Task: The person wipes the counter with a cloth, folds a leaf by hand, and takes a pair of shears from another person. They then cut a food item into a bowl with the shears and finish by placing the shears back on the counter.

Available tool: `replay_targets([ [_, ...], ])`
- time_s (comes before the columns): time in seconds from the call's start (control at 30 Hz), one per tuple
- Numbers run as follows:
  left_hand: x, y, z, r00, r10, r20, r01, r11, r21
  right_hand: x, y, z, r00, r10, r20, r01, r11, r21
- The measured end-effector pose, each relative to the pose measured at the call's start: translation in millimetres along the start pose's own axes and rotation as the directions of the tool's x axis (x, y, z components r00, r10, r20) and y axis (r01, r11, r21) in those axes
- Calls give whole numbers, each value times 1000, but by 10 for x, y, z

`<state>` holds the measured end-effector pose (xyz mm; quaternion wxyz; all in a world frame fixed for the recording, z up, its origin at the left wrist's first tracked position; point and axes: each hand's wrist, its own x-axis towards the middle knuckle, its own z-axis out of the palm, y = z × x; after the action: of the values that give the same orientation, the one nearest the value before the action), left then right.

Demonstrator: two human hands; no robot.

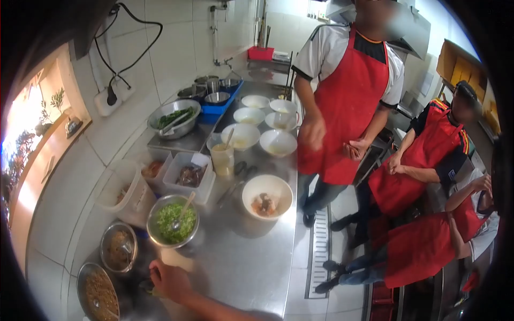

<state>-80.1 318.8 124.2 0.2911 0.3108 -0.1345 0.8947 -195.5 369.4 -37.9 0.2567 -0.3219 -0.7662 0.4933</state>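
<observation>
My right hand (170, 281) reaches in from the lower right, over the steel counter. Its fingers are curled in, and I cannot see what, if anything, is inside them. Just beyond it stands a steel bowl of chopped green onion (172, 220) with a spoon in it. To its left are a small steel bowl of a brownish mix (119, 247) and a larger steel bowl of brown crumbly topping (98, 293), both with spoons. Farther right, a white bowl (267, 213) holds some reddish and dark ingredients at its bottom. My left hand is out of view.
Several white bowls (249, 115) stand farther back near a measuring jug (222, 156). Plastic tubs (187, 175) and a bowl of leafy greens (174, 119) line the wall. A person in a red apron (350, 101) stands beside the counter; other people stand at right.
</observation>
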Motion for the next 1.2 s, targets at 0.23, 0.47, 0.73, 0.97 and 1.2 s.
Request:
replay_targets([
  [0.23, 291, 14, -228, 993, 86, 81, -95, 988, 120, 114, 52, 65, 999, 25, 39, -31, 983, 182],
  [0.47, 431, 338, -419, 986, 142, 82, -160, 941, 299, 185, 6, 42, 993, -5, 118, -20, 978, 209],
  [0.73, 325, 535, -534, 972, 216, 88, -234, 898, 372, 221, -84, -38, 991, 17, 136, -39, 987, 158],
  [0.97, 214, 467, -556, 977, 191, 98, -214, 900, 381, 203, -51, -2, 993, 3, 117, -27, 979, 204],
  [1.2, 292, 246, -618, 959, 220, 177, -270, 897, 349, 193, -4, 54, 995, -10, 96, -7, 984, 181],
])
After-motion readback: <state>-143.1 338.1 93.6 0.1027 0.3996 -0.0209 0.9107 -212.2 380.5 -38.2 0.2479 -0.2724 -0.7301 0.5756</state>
